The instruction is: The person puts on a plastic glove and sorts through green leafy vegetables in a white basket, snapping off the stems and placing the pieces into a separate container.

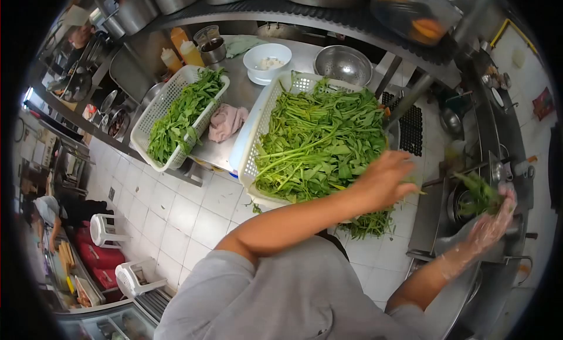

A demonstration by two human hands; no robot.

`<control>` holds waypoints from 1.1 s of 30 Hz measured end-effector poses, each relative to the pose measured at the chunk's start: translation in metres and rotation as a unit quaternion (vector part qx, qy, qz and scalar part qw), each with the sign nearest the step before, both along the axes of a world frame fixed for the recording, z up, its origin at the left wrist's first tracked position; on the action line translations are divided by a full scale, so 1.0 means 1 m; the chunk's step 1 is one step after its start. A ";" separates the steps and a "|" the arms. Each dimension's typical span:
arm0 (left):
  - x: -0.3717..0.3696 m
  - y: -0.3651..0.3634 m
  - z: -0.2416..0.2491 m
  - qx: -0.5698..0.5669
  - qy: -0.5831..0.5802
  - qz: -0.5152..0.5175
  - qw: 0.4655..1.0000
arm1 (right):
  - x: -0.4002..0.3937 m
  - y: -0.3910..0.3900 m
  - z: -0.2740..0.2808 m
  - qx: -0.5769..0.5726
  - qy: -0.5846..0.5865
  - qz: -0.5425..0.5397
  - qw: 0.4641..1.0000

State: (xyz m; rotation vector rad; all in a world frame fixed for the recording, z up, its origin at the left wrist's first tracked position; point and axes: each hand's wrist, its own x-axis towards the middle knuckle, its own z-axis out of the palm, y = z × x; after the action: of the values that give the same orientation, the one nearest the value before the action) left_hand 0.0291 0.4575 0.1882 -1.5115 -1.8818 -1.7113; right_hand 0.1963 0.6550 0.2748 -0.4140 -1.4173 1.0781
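My right hand (491, 220), in a clear plastic glove, is closed around a small bunch of leafy greens (478, 193) held out at the right. My bare left hand (384, 174) is slightly blurred, its thumb and fingers apart, over the right edge of a large white perforated basket (249, 164). Long-stemmed leafy greens (319, 140) heap up in that basket. Below my left forearm, more greens (369, 224) show low down near the basket's front. A thin yellowish tip shows beside my left thumb; I cannot make out what it is.
A smaller white basket (141, 126) of greens stands left, beside a pinkish cloth (227, 122). Behind are a white bowl (267, 54), a metal colander (343, 64) and squeeze bottles (190, 53). A shelf of pots hangs overhead. A stove counter runs right; a person (50, 214) is far left.
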 end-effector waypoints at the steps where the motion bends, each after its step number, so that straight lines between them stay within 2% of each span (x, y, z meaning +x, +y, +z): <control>1: -0.022 -0.029 -0.008 -0.042 0.026 0.048 0.998 | 0.010 -0.001 -0.011 0.014 -0.013 -0.034 0.999; 2: -0.047 -0.056 -0.023 -0.089 0.055 0.086 0.991 | 0.033 0.005 -0.034 -0.038 -0.039 0.021 0.998; 3: -0.067 -0.075 -0.034 -0.104 0.069 0.133 0.983 | 0.040 0.003 -0.045 -0.044 -0.038 0.012 0.998; 4: -0.076 -0.090 -0.040 -0.150 -0.116 0.156 0.969 | 0.044 0.003 -0.053 -0.108 -0.015 0.058 0.992; 5: -0.090 -0.105 -0.046 -0.193 0.077 0.218 0.954 | 0.047 0.001 -0.058 -0.169 0.008 0.106 0.980; 6: -0.097 -0.117 -0.051 -0.267 0.087 0.229 0.932 | 0.044 -0.004 -0.060 -0.211 0.022 0.088 0.973; 7: -0.100 -0.121 -0.058 -0.266 0.089 0.230 0.932 | 0.040 -0.006 -0.062 -0.211 0.024 0.089 0.973; 9: -0.103 -0.130 -0.075 -0.399 0.130 0.218 0.881 | 0.028 -0.010 -0.069 -0.213 0.005 0.115 0.970; 10: -0.101 -0.130 -0.078 -0.404 0.145 0.224 0.875 | 0.017 -0.015 -0.070 -0.201 -0.011 0.112 0.973; 14: -0.109 -0.134 -0.075 -0.356 0.125 0.263 0.888 | -0.025 -0.047 -0.061 -0.127 -0.081 0.130 0.980; 16: -0.111 -0.140 -0.062 -0.234 0.040 0.234 0.943 | -0.039 -0.057 -0.061 -0.088 -0.146 0.195 0.966; 17: -0.112 -0.143 -0.053 -0.231 0.044 0.237 0.942 | -0.044 -0.063 -0.058 -0.085 -0.141 0.197 0.966; 19: -0.110 -0.148 -0.024 -0.138 -0.213 0.198 0.947 | -0.053 -0.075 -0.051 -0.059 -0.192 0.243 0.949; 20: -0.108 -0.151 -0.015 -0.100 -0.267 0.182 0.941 | -0.056 -0.080 -0.046 -0.098 -0.195 0.278 0.935; 21: -0.105 -0.153 -0.007 -0.096 -0.263 0.185 0.942 | -0.062 -0.084 -0.045 -0.093 -0.191 0.281 0.936; 23: -0.100 -0.155 0.004 -0.007 -0.410 0.106 0.906 | -0.075 -0.093 -0.042 0.038 -0.231 0.229 0.945; 24: -0.098 -0.156 0.004 -0.006 -0.410 0.098 0.907 | -0.081 -0.105 -0.025 0.124 -0.236 0.195 0.944; 25: -0.096 -0.155 0.004 -0.005 -0.409 0.096 0.907 | -0.087 -0.112 -0.018 0.125 -0.235 0.193 0.944; 28: -0.083 -0.150 0.011 -0.094 -0.350 0.136 0.922 | -0.102 -0.124 -0.004 0.177 -0.210 0.232 0.933; 30: -0.078 -0.144 0.011 -0.106 -0.309 0.134 0.935 | -0.115 -0.130 0.006 0.336 -0.196 0.211 0.897; 31: -0.076 -0.141 0.010 -0.118 -0.269 0.137 0.946 | -0.122 -0.130 0.012 0.334 -0.200 0.206 0.898; 33: -0.074 -0.137 0.007 -0.140 -0.264 0.133 0.945 | -0.133 -0.131 0.023 0.519 -0.183 0.163 0.819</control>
State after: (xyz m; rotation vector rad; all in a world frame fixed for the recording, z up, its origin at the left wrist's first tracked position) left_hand -0.0448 0.3204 0.1952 -0.8497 -2.5447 -1.9074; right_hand 0.0629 0.5240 0.2982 0.4665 -2.2365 0.3282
